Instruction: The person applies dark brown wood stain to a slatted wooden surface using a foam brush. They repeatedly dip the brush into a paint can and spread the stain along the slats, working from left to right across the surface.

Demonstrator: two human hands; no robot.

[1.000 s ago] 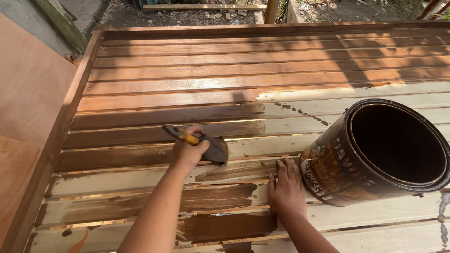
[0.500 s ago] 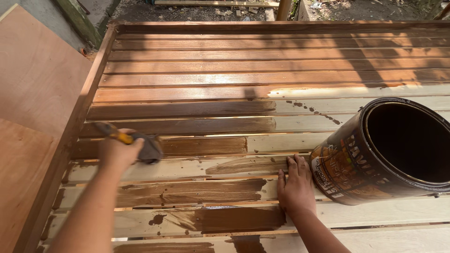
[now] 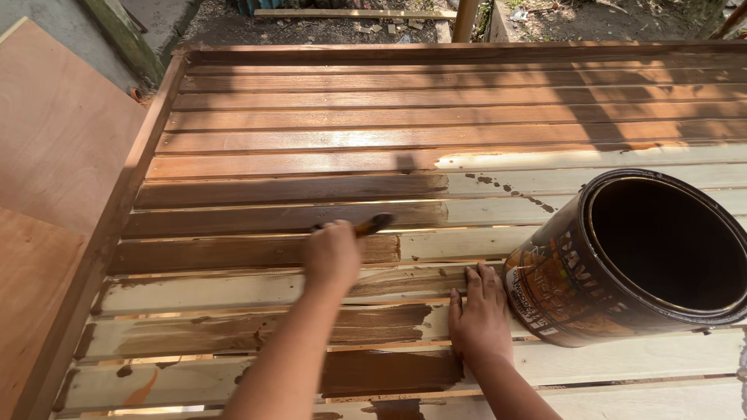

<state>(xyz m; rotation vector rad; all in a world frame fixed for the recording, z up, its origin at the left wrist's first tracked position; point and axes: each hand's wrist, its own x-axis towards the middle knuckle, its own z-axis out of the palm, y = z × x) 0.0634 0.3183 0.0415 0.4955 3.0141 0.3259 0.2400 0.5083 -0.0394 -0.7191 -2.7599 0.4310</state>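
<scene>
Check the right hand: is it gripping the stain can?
No, the right hand lies flat on a slat beside the stain can.

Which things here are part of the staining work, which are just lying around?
In use:
left hand gripping brush
right hand flat on slats
open tin beside the right hand

Lying about:
plywood sheet at left
wood scraps on the ground beyond

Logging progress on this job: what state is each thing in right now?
Slatted wooden panel: far slats stained dark brown, near slats mostly bare with patches.
Round dark stain can: lid off, tilted.
Paintbrush: in left hand, on a slat.
Right hand: flat on slats, beside can.
</scene>
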